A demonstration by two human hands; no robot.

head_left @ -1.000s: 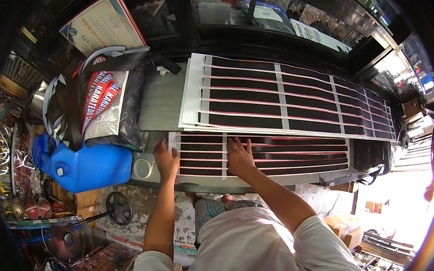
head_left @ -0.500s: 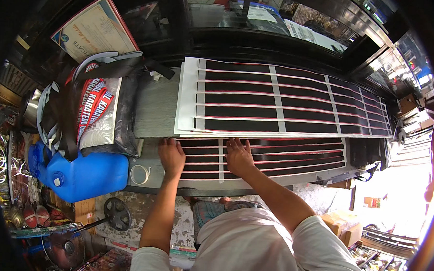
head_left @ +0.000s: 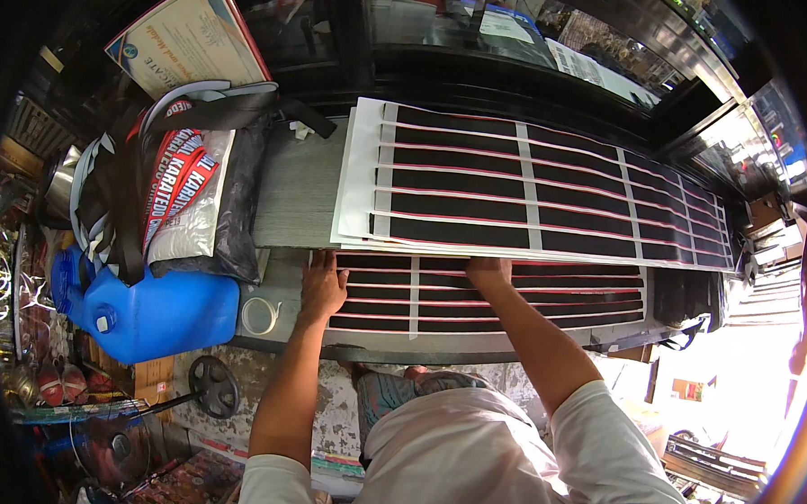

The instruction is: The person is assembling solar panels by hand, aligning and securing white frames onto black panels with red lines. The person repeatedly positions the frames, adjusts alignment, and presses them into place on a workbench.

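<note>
A long white sheet of black strips with red lines (head_left: 545, 299) lies on the lower shelf in front of me. My left hand (head_left: 322, 285) presses flat on its left end, fingers spread. Near the sheet's middle, at its far edge, my right hand (head_left: 488, 271) rests on it, with the fingertips under the grey counter's (head_left: 298, 193) lip and hidden. A second, larger sheet of black strips (head_left: 532, 190) is spread on the counter above.
A blue plastic jerrycan (head_left: 153, 309) stands at the left, with a roll of tape (head_left: 259, 316) beside it. A dark bag with a printed sack (head_left: 185, 193) sits on the counter's left. A framed certificate (head_left: 192, 36) leans behind. Glass cabinets run along the back.
Both hands have slid farther away across the lower sheet, toward the counter's edge. The sheet now lies partly under that edge.
</note>
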